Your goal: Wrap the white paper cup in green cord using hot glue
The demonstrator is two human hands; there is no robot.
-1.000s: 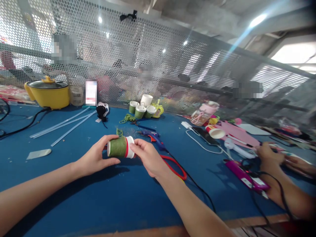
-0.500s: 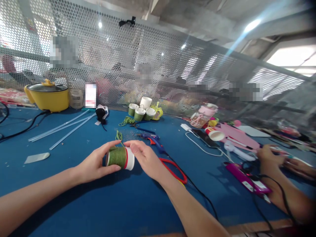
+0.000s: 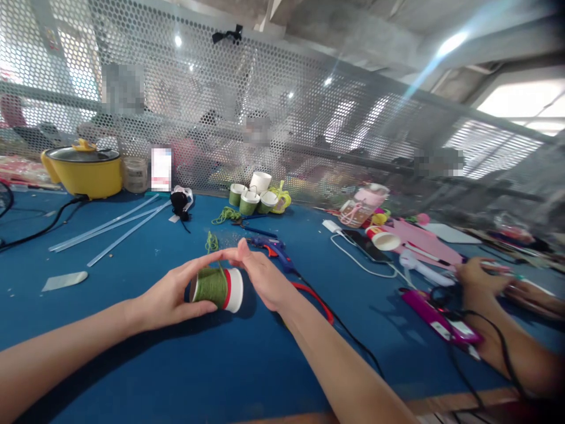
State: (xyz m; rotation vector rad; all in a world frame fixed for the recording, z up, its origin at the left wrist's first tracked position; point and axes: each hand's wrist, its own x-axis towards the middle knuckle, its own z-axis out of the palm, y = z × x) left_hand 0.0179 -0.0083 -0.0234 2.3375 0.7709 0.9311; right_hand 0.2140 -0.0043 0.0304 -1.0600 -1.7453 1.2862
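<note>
My left hand [image 3: 170,294] grips a paper cup [image 3: 217,288] lying on its side, wrapped in green cord with a red band and a white rim. The thumb sits below it and the fingers arch over the top. My right hand [image 3: 260,274] is just right of the cup, its fingertips pinched at the cup's top edge where the green cord [image 3: 212,241] leads away across the blue table [image 3: 132,365]. A blue glue gun [image 3: 273,246] lies just behind my right hand.
Several cord-wrapped cups [image 3: 253,197] stand at the back by the mesh screen. Glue sticks [image 3: 110,227] and a yellow pot [image 3: 83,171] lie left. A red cable [image 3: 315,297], a phone [image 3: 368,244] and a pink bottle [image 3: 364,203] lie right. Another person's hands [image 3: 489,282] work at the far right.
My right hand has moved from the cup's white end up to its top, meeting my left fingertips. The cup has sunk slightly toward the table.
</note>
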